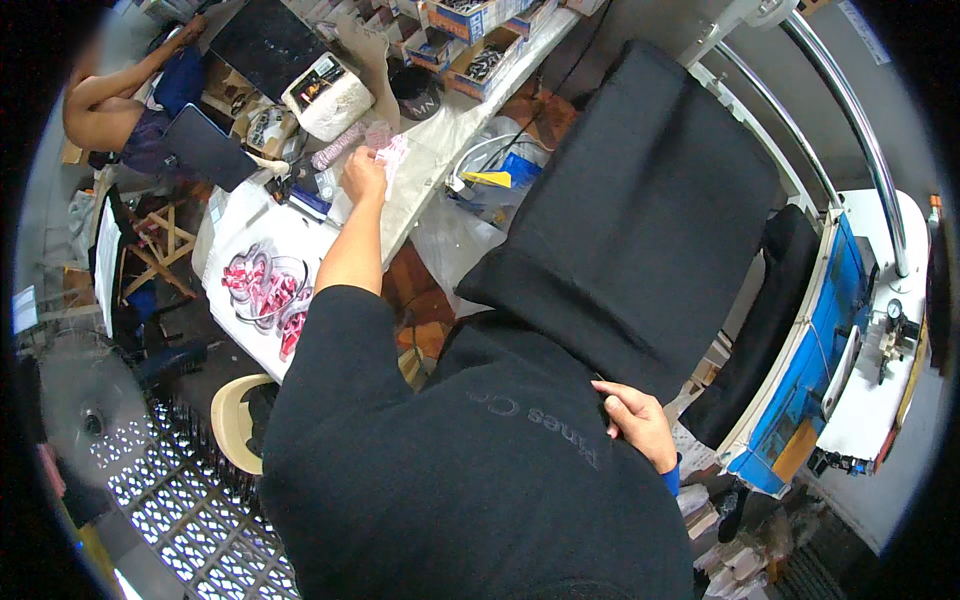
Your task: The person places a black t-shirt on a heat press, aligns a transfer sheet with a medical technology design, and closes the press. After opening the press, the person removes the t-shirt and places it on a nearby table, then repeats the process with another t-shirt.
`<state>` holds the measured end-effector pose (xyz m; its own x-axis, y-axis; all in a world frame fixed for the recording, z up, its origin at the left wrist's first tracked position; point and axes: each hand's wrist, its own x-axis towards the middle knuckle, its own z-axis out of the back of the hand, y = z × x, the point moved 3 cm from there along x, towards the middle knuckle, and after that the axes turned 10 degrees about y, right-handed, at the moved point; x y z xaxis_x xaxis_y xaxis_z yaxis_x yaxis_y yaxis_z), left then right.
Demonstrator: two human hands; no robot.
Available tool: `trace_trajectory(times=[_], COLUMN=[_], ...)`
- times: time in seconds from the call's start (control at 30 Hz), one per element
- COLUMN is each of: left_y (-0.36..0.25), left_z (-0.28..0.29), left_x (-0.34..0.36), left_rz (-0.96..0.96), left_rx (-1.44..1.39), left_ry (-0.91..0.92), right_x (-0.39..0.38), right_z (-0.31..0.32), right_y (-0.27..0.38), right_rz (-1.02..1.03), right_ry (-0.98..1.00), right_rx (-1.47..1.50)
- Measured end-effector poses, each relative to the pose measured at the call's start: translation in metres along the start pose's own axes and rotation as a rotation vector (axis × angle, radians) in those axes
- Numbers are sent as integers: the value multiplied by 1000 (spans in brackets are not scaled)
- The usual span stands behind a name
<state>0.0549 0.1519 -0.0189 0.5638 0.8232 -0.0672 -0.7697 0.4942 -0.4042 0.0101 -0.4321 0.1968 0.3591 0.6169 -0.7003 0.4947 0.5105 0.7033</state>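
Note:
My left hand (365,177) reaches over the long pale table (425,160), its fingers closed on the edge of a small pink-and-white piece (394,156). A pink, rope-like bundle (340,146) lies just beyond it. In front of my torso is my right hand (640,424), close to the near edge of a large flat surface covered in black cloth (640,210). Its fingers are bent together, and a thin dark tip shows by them; I cannot make out what it belongs to.
Red-and-white pieces (268,290) lie at the table's near end. Beyond are a white bundle (328,100) and boxes of small parts (485,62). A co-worker's arm (130,90) shows at upper left. Chrome rails (850,120) and a blue-sided machine (800,370) stand right; a beige stool (232,425) stands left.

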Motion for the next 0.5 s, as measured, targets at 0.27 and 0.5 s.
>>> trace_trajectory(times=[0.27,0.5], left_y=[23,18], left_z=[9,24], left_x=[12,12], left_rz=[-20,2], left_rx=[-261,-206], left_ry=[-72,-75], right_x=[3,9], right_z=[16,24], right_y=[-14,-12], right_rz=[119,130], right_ry=[46,108], right_rx=[123,115])
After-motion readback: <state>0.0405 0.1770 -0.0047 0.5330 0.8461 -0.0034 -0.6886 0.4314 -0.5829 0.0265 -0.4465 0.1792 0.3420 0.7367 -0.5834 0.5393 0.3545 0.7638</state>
